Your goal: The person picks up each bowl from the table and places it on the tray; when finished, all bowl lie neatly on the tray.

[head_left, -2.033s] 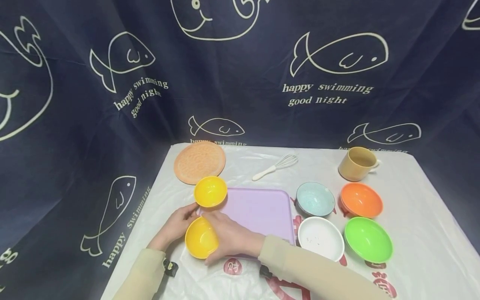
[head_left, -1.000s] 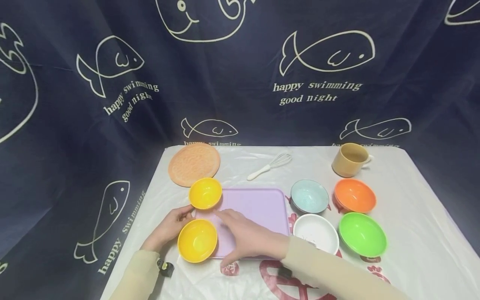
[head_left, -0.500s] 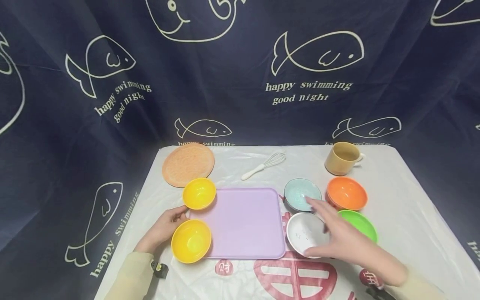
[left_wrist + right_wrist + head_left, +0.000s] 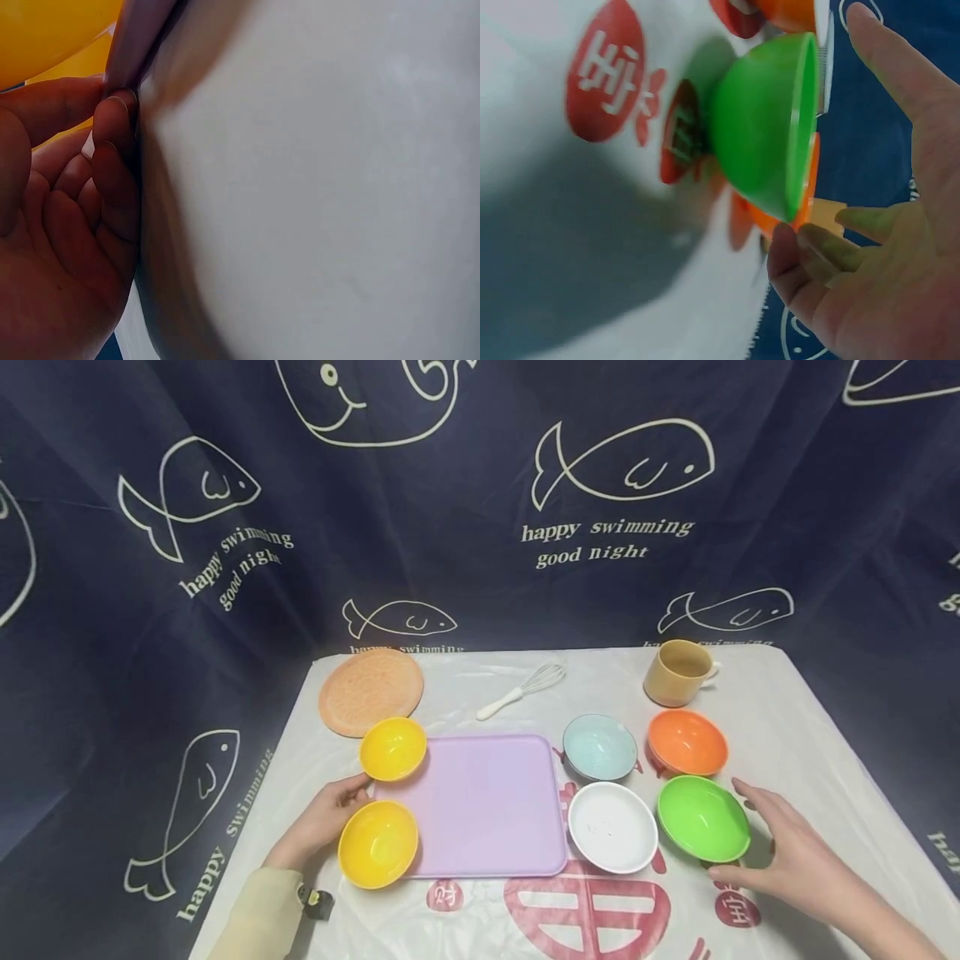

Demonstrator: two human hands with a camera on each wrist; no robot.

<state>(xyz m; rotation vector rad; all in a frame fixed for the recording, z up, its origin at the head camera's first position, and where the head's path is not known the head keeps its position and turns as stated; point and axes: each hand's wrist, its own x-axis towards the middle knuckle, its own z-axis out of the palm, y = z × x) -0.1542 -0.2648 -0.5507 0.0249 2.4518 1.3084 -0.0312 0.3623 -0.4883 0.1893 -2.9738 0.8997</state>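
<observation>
At the left end of a lilac tray [image 4: 487, 802], my left hand [image 4: 330, 814] pinches the tray's edge. The left wrist view has its thumb and curled fingers [image 4: 112, 124] at that edge. Two yellow bowls, a far one [image 4: 393, 749] and a near one [image 4: 378, 844], sit on the tray's left end, either side of the hand. My right hand [image 4: 795, 856] is spread at the right side of a green bowl [image 4: 703, 818], fingers beyond the rim and thumb at the near side. In the right wrist view the fingertips [image 4: 784, 240] are right by the green rim.
Left of the green bowl stands a white bowl [image 4: 612, 827]. Behind them are a pale blue bowl [image 4: 600, 747] and an orange bowl [image 4: 687, 742]. A tan mug [image 4: 677, 675], a whisk [image 4: 521, 691] and a round orange mat [image 4: 371, 692] lie farther back on the white-covered table.
My right hand has let go of the near yellow bowl and moved right, across the white bowl, to the green bowl. The left hand stays at the tray's edge. The head view has shifted slightly.
</observation>
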